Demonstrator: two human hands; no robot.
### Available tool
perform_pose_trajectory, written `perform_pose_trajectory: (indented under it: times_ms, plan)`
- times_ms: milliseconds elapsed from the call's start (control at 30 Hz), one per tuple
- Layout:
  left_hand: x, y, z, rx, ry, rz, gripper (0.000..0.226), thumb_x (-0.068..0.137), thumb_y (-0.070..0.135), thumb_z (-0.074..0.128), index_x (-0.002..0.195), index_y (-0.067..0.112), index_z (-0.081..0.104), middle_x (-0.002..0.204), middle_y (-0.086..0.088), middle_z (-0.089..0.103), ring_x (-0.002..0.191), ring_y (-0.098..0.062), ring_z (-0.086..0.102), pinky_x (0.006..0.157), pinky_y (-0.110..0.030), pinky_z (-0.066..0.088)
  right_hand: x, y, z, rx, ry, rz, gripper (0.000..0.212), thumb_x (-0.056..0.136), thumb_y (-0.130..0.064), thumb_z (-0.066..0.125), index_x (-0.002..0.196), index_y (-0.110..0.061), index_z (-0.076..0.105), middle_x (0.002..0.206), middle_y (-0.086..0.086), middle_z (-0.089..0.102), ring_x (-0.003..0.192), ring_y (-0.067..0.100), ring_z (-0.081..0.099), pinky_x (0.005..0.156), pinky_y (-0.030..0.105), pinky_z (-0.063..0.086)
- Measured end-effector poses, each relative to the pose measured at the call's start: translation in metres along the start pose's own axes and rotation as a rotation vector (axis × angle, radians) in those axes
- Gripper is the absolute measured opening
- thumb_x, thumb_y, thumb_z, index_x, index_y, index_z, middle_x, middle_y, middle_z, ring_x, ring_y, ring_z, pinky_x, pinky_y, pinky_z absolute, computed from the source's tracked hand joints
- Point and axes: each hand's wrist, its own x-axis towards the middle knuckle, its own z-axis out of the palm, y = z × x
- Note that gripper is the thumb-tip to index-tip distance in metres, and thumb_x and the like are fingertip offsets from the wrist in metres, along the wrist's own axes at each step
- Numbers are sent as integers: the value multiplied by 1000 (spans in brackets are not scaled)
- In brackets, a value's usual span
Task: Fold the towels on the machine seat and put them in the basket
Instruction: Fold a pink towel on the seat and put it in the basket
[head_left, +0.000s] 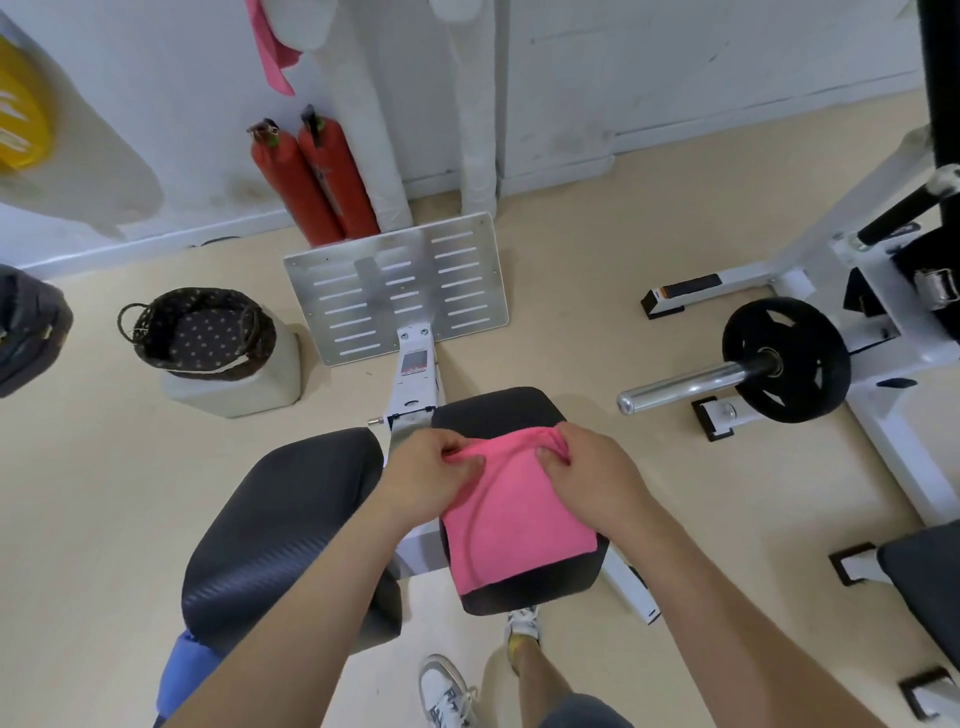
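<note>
Well left of the right seat pad (519, 499) and farther away, the dark basket (200, 332) sits on a pale block (234, 389). The pink towel (514, 514) lies on that pad. The left hand (431, 483) pinches its far left corner; the right hand (587, 478) pinches the far right corner.

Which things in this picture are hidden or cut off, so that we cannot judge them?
- Pink towel, head view: the far corners are hidden under the left hand and right hand.
- Blue cloth: mostly hidden behind the seat pad.
- Basket: its near inner wall is hidden by its rim.
</note>
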Motion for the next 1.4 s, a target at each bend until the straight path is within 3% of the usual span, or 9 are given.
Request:
perform_pose_trajectory:
  times_ms: [167, 400, 533, 633, 733, 867, 967, 1233, 1400]
  plan:
    - [14, -7, 13, 229, 97, 41, 19, 93, 29, 53, 104, 18, 65, 97, 3, 67, 81, -12, 56, 72, -24, 43, 11, 0, 7, -228, 63, -65, 6, 93, -15, 45, 89, -20, 45, 74, -5, 51, 67, 20, 48, 55, 29, 29]
    - [37, -5, 13, 405, 24, 20, 27, 98, 31, 40, 104, 14, 60, 97, -4, 67, 84, -22, 59, 68, -28, 40, 31, -5, 0, -373, -45, -60, 19, 82, -5, 45, 88, -17, 32, 64, -6, 36, 51, 13, 32, 44, 29, 17]
    - [43, -7, 17, 483, 3, 10, 31, 96, 37, 43, 101, 14, 63, 95, -4, 67, 80, -19, 57, 67, -28, 42, 41, -5, 0, -362, -141, -36, 15, 85, -8, 44, 95, -17, 39, 85, -1, 47, 68, 22, 46, 47, 27, 23]
    - [43, -19, 16, 464, -23, 76, 30, 94, 38, 46, 106, 21, 66, 104, -4, 63, 92, -18, 57, 76, -29, 44, 48, 4, 2, -299, -269, 0, 39, 89, -16, 42, 128, -20, 42, 125, 2, 46, 102, 25, 54, 73, 34, 44]
    - [41, -25, 8, 345, -99, 81, 28, 93, 38, 54, 112, 22, 66, 107, 0, 61, 99, -16, 55, 82, -26, 42, 58, 10, -3, -290, -396, 6, 55, 90, -17, 41, 143, -27, 34, 144, -2, 39, 128, 25, 37, 100, 43, 40]
    - [43, -22, -3, 58, -245, -95, 32, 85, 27, 68, 115, 16, 62, 106, 2, 61, 98, -15, 58, 82, -24, 43, 78, 6, -13, -287, -517, -19, 50, 80, -9, 47, 126, -25, 54, 123, -3, 56, 110, 21, 54, 92, 40, 49]
    - [43, -16, -11, -37, -313, -153, 29, 79, 20, 75, 106, 13, 65, 97, -1, 66, 91, -17, 62, 84, -27, 49, 84, -6, -21, -261, -603, -34, 35, 72, -6, 50, 103, -11, 67, 90, 2, 64, 79, 20, 60, 61, 28, 49]
    - [7, 28, -50, -11, 278, 369, 23, 71, 6, 71, 78, 25, 59, 73, 9, 60, 65, -10, 55, 59, -21, 46, 60, -29, -92, 0, -56, -444, 26, 71, -5, 67, 77, -26, 52, 82, -5, 50, 74, 14, 51, 65, 28, 42]
    - [9, 3, -11, 409, 186, 479, 30, 65, 4, 61, 86, 22, 51, 88, 8, 54, 77, -15, 47, 60, -26, 37, 36, 3, -47, -309, 5, -478, 26, 65, -1, 62, 80, -19, 51, 90, -1, 52, 80, 23, 53, 66, 36, 46]
